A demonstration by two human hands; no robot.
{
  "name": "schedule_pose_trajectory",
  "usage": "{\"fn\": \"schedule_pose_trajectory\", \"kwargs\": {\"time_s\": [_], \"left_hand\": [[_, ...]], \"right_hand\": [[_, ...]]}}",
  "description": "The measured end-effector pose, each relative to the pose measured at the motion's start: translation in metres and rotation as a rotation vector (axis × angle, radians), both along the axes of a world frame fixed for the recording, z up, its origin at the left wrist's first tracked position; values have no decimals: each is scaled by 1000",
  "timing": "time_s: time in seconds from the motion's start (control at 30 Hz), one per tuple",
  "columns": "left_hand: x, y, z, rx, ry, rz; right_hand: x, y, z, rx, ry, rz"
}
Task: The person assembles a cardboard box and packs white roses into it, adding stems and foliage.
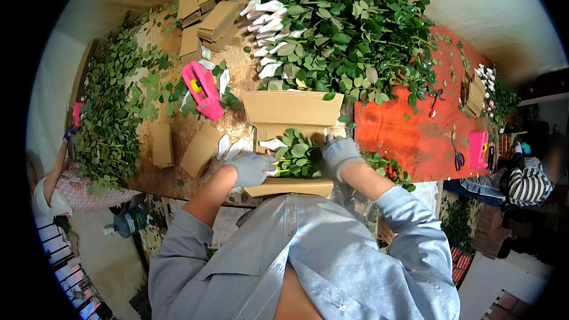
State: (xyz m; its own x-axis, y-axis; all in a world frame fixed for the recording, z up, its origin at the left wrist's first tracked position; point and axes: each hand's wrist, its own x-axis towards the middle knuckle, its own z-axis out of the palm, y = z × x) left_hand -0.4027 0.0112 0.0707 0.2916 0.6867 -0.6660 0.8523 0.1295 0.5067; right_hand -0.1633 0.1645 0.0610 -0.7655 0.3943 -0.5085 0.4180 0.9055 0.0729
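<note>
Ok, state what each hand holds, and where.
Left hand: by the white end of the leafy stems; right hand: by their other end. Whether either grip is closed cannot be told.

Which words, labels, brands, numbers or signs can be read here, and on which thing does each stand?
No text is readable.
Gloved left hand: faint marks, too small to read.
Gloved right hand: faint marks, too small to read.
Blue water jug: label too blurred to read.

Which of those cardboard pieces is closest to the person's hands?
The ridged sheet opened out under the leafy stems, between the left hand and right hand; the other pieces lie farther off.
</note>
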Motion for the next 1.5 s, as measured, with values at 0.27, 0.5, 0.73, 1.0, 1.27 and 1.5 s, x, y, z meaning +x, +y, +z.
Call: {"fn": "schedule_pose_trajectory", "kwargs": {"time_s": [0.27, 0.5, 0.73, 1.0, 1.27, 1.5], "left_hand": [[1, 3, 10, -20, -66, 32], [-2, -2, 2, -12, -83, 30], [0, 2, 8, -21, -56, 30], [-3, -1, -4, -34, -93, 13], [-12, 3, -6, 298, -280, 231], [-29, 26, -25, 449, 188, 130]], "right_hand": [[-62, -13, 39, -95, -44, 21], [-30, 19, 27, 10, -122, -40], [-70, -8, 46, -73, 104, 60], [-91, -9, -27, -350, 205, 94], [-78, -8, -55, -373, 435, 99], [-76, 0, -49, -452, 337, 61]]}}
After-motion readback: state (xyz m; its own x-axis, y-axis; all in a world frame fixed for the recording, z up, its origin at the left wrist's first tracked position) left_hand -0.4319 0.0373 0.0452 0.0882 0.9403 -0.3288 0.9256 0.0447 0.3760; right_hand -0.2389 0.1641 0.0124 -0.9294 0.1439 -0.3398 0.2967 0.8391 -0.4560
